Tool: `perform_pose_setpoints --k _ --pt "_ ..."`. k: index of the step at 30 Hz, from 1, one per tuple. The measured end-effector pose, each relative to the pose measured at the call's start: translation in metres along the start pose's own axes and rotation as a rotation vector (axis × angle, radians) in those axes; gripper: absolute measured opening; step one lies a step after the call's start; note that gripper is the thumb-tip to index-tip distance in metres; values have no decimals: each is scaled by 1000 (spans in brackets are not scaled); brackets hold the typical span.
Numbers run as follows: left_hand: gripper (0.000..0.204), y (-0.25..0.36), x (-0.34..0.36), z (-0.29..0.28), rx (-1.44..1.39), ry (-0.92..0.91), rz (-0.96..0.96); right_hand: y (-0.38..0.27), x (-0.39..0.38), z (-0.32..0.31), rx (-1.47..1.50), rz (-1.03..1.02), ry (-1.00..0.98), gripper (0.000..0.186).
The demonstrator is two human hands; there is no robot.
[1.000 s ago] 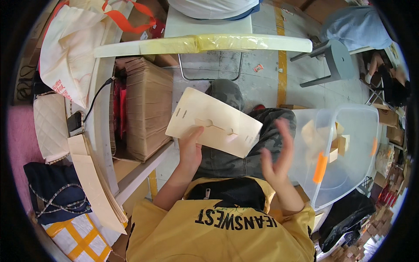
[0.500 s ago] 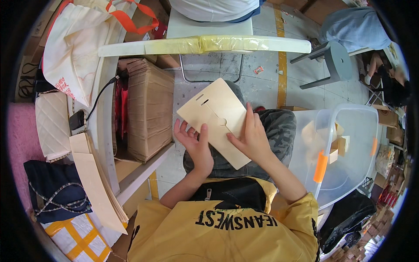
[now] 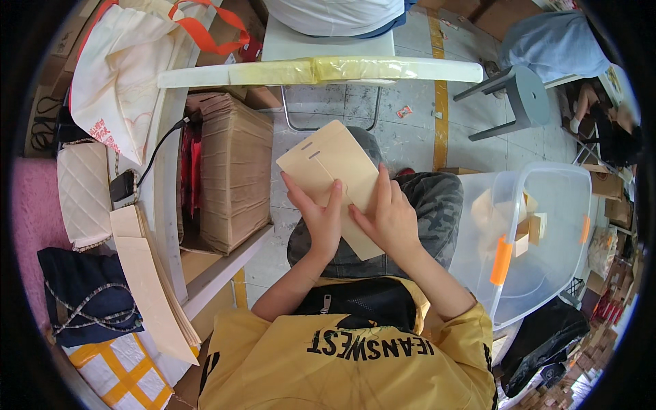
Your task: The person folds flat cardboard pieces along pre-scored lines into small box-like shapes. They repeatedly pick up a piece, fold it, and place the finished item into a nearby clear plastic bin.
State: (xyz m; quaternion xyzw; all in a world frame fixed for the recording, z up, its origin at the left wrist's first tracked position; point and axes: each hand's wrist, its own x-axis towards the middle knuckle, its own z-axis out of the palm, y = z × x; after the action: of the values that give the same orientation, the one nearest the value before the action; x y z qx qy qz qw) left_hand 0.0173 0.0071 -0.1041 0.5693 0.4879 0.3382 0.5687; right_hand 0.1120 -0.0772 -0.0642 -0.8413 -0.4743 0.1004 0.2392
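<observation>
I hold a flat cream card [image 3: 331,147] with narrow slots and a curved cut above my lap, tilted so its long sides run diagonally. My left hand [image 3: 316,217] grips its left side, thumb lying on the face and fingertips at the edge. My right hand [image 3: 391,222] is closed on the right edge, with its thumb pressed on the card near the curved cut. Beneath it are my legs [image 3: 434,219] in grey camouflage trousers.
Left, a shelf holds folded cream sheets [image 3: 147,287], bags [image 3: 82,195] and a big carton [image 3: 232,171]. Right is a clear plastic bin [image 3: 547,280] with card pieces. Ahead are a taped white bar [image 3: 383,68], a grey stool [image 3: 523,102] and seated people [image 3: 328,14].
The card has turned so its long sides run more front to back. My right hand, raised apart a second ago, has taken hold of it, and my left hand has shifted along its edge.
</observation>
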Motion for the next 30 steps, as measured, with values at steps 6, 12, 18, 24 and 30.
perform_pose_setpoints --k 6,12,18,24,30 --pt "98 -5 10 -2 210 -1 173 8 4 8 -219 -92 94 87" --pt "97 -9 28 -5 228 -125 190 -5 10 -2 -245 12 -76 85" --pt "88 8 32 -17 154 -316 96 3 -1 5 -74 7 4 82" --pt "80 30 14 -28 113 -292 120 0 -21 6 33 -35 39 74" --pt "70 39 -16 -25 342 -133 316 -8 -32 11 107 -37 74 67"
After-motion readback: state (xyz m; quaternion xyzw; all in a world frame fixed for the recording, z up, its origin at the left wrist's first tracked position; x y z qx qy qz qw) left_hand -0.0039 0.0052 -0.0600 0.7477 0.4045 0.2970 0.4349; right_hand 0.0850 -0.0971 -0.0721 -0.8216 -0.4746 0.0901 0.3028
